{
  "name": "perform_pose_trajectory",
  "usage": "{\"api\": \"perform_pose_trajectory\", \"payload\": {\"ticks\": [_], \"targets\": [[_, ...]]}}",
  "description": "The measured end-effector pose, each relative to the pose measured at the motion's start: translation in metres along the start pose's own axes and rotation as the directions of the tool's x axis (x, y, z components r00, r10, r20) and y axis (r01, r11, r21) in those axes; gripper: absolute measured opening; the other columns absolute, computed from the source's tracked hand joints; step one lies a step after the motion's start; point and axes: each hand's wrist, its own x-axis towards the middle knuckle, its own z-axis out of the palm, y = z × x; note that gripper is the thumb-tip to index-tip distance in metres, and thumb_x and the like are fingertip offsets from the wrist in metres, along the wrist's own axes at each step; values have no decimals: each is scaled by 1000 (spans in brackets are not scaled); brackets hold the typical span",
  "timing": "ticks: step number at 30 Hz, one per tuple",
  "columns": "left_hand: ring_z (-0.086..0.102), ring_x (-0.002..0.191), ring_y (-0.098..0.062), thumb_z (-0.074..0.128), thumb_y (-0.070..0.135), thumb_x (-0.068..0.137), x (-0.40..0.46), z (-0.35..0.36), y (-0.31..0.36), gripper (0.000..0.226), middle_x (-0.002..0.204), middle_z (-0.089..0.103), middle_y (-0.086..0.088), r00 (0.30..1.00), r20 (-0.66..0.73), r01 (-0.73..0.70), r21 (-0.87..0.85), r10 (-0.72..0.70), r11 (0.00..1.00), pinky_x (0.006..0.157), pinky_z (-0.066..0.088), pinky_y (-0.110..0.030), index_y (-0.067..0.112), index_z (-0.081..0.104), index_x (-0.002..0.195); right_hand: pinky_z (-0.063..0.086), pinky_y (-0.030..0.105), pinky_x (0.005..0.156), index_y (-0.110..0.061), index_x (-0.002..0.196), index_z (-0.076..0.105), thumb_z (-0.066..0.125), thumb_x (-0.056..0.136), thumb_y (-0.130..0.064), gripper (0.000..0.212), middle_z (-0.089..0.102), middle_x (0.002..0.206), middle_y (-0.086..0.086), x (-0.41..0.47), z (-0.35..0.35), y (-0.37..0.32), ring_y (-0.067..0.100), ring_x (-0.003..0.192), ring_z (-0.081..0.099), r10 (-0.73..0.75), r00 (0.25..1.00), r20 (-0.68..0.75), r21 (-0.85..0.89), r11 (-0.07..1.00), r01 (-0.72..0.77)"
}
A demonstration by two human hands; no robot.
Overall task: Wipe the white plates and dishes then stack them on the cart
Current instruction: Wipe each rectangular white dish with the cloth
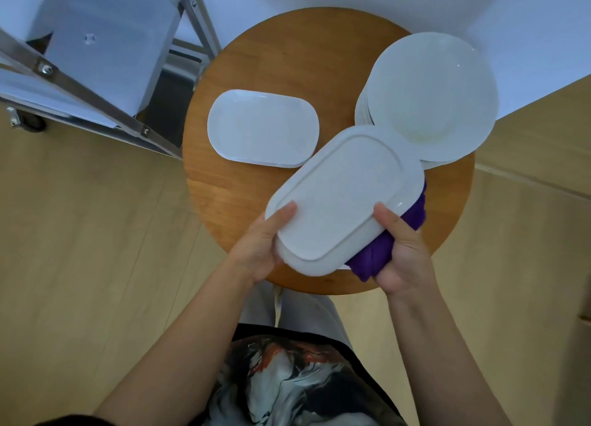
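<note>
I hold a white oblong dish [343,198] upside down above the near side of a round wooden table [287,57]. My left hand [263,243] grips its near left end, thumb on the base. My right hand [401,249] grips the near right edge together with a purple cloth [377,254], which is bunched under the dish. A small stack of oblong white dishes [263,128] lies on the table to the left. A tall stack of round white plates [431,96] stands at the right.
A metal-framed cart [96,89] stands at the upper left beside the table, with white rectangular plates [105,41] on its shelf. The floor [80,249] is light wood. A white wall runs behind the table.
</note>
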Motion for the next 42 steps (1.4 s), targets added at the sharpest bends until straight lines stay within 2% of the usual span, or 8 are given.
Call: {"api": "perform_pose_trajectory", "payload": {"ticks": [9, 15, 19, 22, 27, 32, 39, 42], "targets": [[66, 104, -28, 57, -11, 64, -1, -19, 6, 61, 115, 68, -12, 976, 219, 29, -194, 14, 981, 76, 56, -37, 9, 56, 122, 57, 48, 77, -21, 108, 64, 71, 75, -41, 40, 73, 103, 5, 5, -27, 21, 24, 88, 71, 195, 937, -290, 66, 981, -184], [69, 93, -23, 57, -17, 66, -9, -21, 33, 53, 100, 73, -6, 973, 228, 5, 162, -42, 987, 69, 57, -33, 15, 64, 108, 54, 19, 69, -33, 104, 57, 60, 83, -43, 24, 71, 88, -21, -7, -14, -12, -1, 83, 67, -388, 908, -159, -294, 896, 331], [68, 78, -22, 52, -22, 70, -15, 5, 38, 39, 80, 72, -6, 958, 272, -22, 368, -85, 930, 60, 55, -27, 7, 65, 94, 35, 38, 105, -41, 126, 46, 39, 86, -52, 43, 56, 126, -4, -13, 28, -1, 18, 122, 46, -162, 814, 558, -800, 157, 579], [67, 73, -22, 58, -13, 62, -25, 13, 42, 29, 74, 68, -10, 950, 289, -23, 438, -116, 899, 63, 56, -29, 2, 63, 86, 9, 43, 117, -45, 147, 9, 26, 92, -59, 59, 28, 152, 0, 0, 39, -5, 22, 141, 16, 145, 824, 548, -753, -345, 561], [65, 77, -28, 59, -8, 50, -39, 8, 52, 40, 81, 67, -13, 911, 367, -63, 572, -186, 818, 67, 53, -34, 9, 67, 86, 41, 33, 92, -50, 142, 23, 33, 92, -59, 52, 53, 126, -15, 13, 37, -33, 6, 110, 49, 318, 781, 538, -769, -195, 609], [65, 64, -25, 50, -14, 50, -35, 10, 47, 39, 70, 64, -14, 966, 247, -14, 337, -74, 941, 57, 54, -28, 7, 67, 78, 34, 42, 100, -33, 146, 28, 17, 93, -57, 59, 45, 142, 7, -5, 30, -5, 28, 128, 41, 22, 804, 594, -680, -520, 517], [64, 69, -24, 57, -4, 58, -38, 14, 39, 25, 73, 63, -16, 991, 134, -32, 381, -21, 924, 65, 53, -32, 1, 60, 82, 11, 38, 108, -46, 144, 23, 9, 93, -55, 54, 18, 157, -8, -21, 55, 16, 17, 142, 16, 2, 852, 524, -834, -202, 514], [65, 72, -25, 53, -8, 48, -41, 8, 43, 41, 77, 65, -16, 990, 138, -66, 400, 11, 914, 64, 53, -31, 0, 62, 87, 25, 41, 106, -47, 146, 8, 8, 94, -56, 52, 12, 159, -1, -14, 52, -1, 22, 140, 24, 164, 846, 507, -782, -325, 532]]}}
